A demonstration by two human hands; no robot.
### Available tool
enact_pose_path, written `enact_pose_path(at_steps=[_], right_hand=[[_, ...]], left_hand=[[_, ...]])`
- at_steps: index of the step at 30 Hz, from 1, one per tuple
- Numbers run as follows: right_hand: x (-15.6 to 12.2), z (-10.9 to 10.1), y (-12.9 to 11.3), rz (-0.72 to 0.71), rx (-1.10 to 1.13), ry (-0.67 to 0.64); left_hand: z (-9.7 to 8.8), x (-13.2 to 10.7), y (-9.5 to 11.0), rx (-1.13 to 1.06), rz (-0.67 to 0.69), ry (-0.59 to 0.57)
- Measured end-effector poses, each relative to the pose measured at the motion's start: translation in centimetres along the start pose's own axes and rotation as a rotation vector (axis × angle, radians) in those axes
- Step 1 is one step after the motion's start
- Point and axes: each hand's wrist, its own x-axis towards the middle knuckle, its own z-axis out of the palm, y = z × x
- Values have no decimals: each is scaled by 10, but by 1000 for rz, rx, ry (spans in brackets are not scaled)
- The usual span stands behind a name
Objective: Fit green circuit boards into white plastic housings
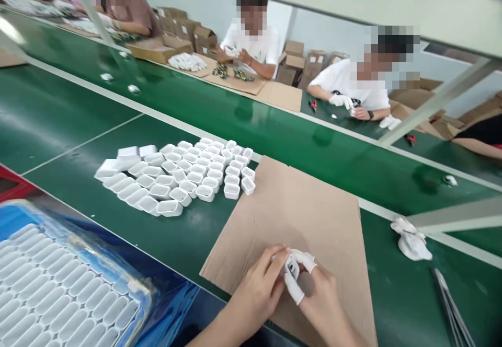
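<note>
Both my hands meet over a brown cardboard sheet near the bottom edge of the view. My left hand and my right hand pinch a small white plastic case between their fingertips. Two fingers of my right hand wear white finger cots. Further out on the green belt lies a tight group of several white plastic cases, open side up, in rows. At the lower left a blue bin lined with clear plastic holds rows of more white cases.
Across the belt sit three other people at work, with cardboard boxes behind them and cardboard sheets in front. A crumpled white cloth lies at the right. Metal tweezers lie near the lower right. A red crate edge shows at the left.
</note>
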Motion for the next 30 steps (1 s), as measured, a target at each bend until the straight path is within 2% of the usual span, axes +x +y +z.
enact_pose_path(at_steps=[3,6,8,10,13,16,18,20,22,25,27,30], right_hand=[[63,-21,36,93,-161,-77],[148,-53,85,346,-561,-23],[197,-70,117,393,-644,-7],[231,-80,143,417,-699,-14],[250,-82,158,420,-753,-39],[244,-65,140,344,-795,-2],[235,-42,110,179,-736,-36],[225,-13,73,-66,-573,-215],[216,18,38,-184,-507,-366],[207,56,1,-200,-516,-405],[204,73,-10,-179,-537,-393],[203,87,-19,-157,-570,-366]], left_hand=[[-11,0,-15,4,-127,-12],[-31,-3,-34,-12,-106,60],[-44,-6,-45,-4,-106,112],[-53,-10,-51,-2,-169,129],[-58,-12,-51,-6,-277,65],[-52,-10,-47,64,-311,-49],[-44,-7,-45,120,-285,-136],[-36,-6,-44,168,-258,-221],[-29,-6,-42,211,-257,-272],[-25,-7,-37,251,-271,-273],[-25,-7,-34,280,-265,-267],[-27,-6,-31,339,-237,-264]])
